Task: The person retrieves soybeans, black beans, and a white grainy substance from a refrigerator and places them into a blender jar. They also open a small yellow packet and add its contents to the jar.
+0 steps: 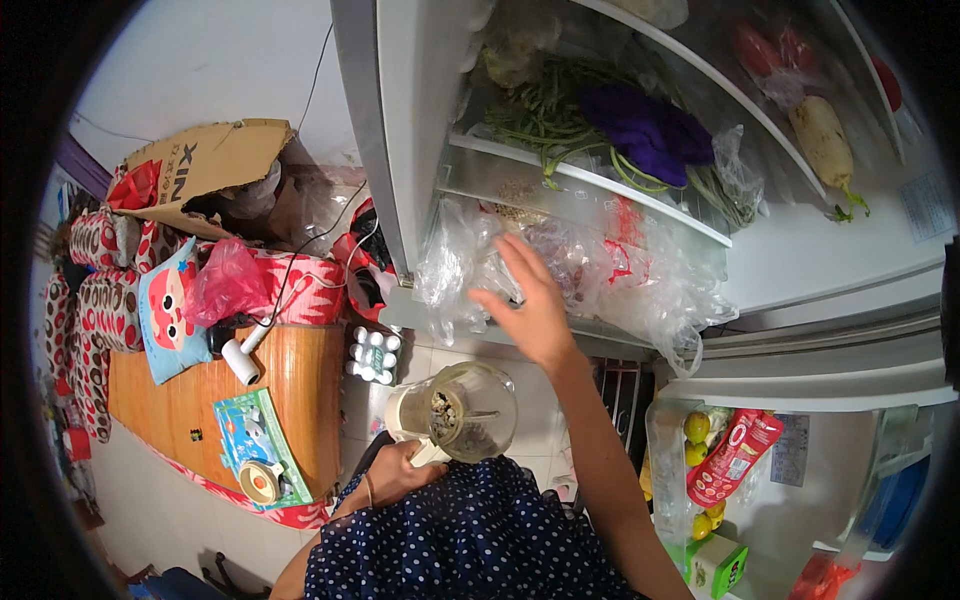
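Observation:
My left hand (401,472) grips the cream handle of a clear blender jug (480,412), held tilted at my waist. Some chopped, mixed bits lie at the bottom of the jug. My right hand (529,307) is stretched out with fingers apart and nothing in it, at the open lower drawer of a refrigerator. Clear plastic bags (457,262) fill that drawer, some with food inside, and hang over its front. On the shelf above lie long green beans (540,112) and a purple bag (645,131).
The open refrigerator door (802,397) holds a red pouch (735,457) and yellow-green fruit at the right. A white daikon (821,142) lies on an upper shelf. Left are a couch (300,375) with a hair dryer (244,360), a pillow and a cardboard box (202,165). Packed white-topped bottles (373,355) stand on the floor.

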`<action>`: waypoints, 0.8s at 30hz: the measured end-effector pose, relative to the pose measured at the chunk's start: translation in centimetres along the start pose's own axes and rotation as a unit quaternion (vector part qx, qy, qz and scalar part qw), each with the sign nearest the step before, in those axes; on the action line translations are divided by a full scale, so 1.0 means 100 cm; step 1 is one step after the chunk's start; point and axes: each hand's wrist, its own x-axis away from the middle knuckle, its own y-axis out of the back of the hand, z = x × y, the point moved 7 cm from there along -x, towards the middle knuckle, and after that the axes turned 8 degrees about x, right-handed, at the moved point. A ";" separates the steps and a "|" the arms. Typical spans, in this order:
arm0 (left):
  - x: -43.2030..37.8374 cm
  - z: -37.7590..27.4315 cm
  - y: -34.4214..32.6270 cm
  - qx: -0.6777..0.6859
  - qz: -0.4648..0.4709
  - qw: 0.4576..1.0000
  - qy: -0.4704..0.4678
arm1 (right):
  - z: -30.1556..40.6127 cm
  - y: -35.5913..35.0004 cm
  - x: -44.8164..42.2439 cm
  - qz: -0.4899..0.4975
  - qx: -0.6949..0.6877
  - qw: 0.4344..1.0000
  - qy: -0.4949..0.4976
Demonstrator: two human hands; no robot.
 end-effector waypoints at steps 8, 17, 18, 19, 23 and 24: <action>0.000 -0.003 -0.003 -0.032 0.019 0.999 -0.007 | -0.062 0.018 -0.012 -0.088 0.131 0.981 -0.110; 0.005 0.013 0.000 0.003 -0.004 1.000 0.001 | -0.076 0.039 -0.007 -0.107 0.045 0.986 -0.120; 0.005 0.017 0.000 0.018 -0.004 1.000 0.006 | -0.079 0.046 -0.004 -0.139 0.028 0.984 -0.110; 0.004 0.020 0.000 0.021 -0.007 1.000 0.005 | -0.085 0.046 -0.003 -0.137 0.027 0.984 -0.107; 0.007 0.013 0.002 0.021 0.002 1.000 0.023 | -0.093 0.052 -0.004 -0.101 0.055 0.989 -0.097; 0.010 0.003 0.004 0.002 -0.009 1.000 0.012 | -0.098 0.048 -0.002 -0.062 0.026 0.986 -0.152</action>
